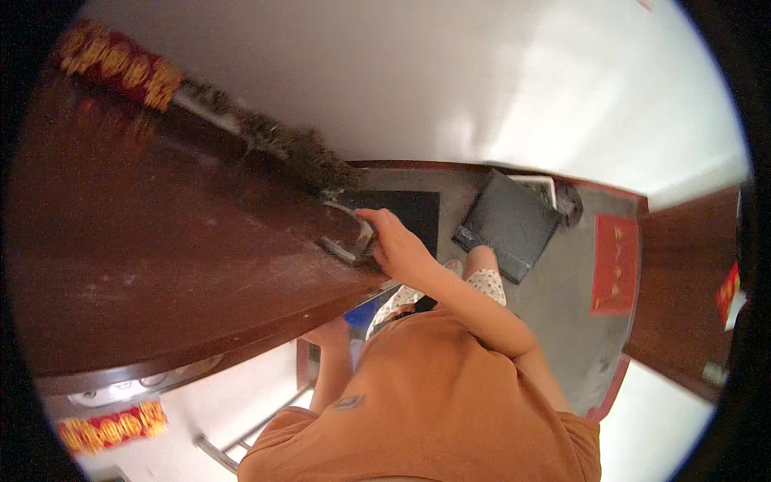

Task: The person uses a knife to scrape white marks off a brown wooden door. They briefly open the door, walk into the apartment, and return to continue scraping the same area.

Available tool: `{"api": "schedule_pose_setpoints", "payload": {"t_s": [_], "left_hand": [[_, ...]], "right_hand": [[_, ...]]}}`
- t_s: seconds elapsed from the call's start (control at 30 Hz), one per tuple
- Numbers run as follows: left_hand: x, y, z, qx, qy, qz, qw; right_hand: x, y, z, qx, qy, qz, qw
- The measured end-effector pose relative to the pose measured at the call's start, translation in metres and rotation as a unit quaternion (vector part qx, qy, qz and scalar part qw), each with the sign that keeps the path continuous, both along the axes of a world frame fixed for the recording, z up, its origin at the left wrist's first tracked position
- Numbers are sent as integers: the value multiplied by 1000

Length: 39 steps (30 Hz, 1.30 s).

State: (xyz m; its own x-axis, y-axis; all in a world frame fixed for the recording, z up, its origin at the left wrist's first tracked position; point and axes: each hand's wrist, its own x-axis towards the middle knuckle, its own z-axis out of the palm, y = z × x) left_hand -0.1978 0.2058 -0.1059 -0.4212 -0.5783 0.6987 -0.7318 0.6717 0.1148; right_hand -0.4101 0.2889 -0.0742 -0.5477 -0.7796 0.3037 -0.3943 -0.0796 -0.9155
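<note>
My right hand [392,243] is at the right end of a long dark brown wooden surface [185,257]. Its fingers are curled round the edge of a dark object with a pale, shiny rim [350,233]; blur hides what kind of thing it is. Just under the near edge of the wooden surface is my left hand [329,331], with its fingers mostly hidden. Beside it, something blue [366,308] shows below the edge. A dark, bushy garland [289,149] runs along the far side of the wooden surface, close to the rimmed object.
A flat black case [510,225] lies on the grey floor ahead, near a black mat [414,210]. Further right are a red mat [614,265] and a brown door [683,281]. Red and yellow decorations [120,64] hang at far left. A metal rail [233,454] stands low at left.
</note>
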Motion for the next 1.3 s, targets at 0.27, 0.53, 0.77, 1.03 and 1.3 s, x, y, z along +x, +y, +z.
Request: {"api": "schedule_pose_setpoints", "payload": {"t_s": [0.27, 0.53, 0.77, 1.03, 1.3], "left_hand": [[-27, 46, 12, 293, 587, 58, 752], [-79, 97, 15, 163, 764, 130, 610], [-80, 125, 30, 76, 748, 160, 640], [-62, 174, 12, 127, 764, 174, 609], [-44, 173, 1, 222, 669, 211, 677]], "right_hand": [[7, -42, 28, -52, 358, 116, 925], [-31, -57, -19, -64, 357, 358, 860], [-3, -83, -24, -150, 382, 398, 821], [52, -94, -32, -177, 333, 371, 849], [97, -117, -30, -217, 338, 391, 828]]}}
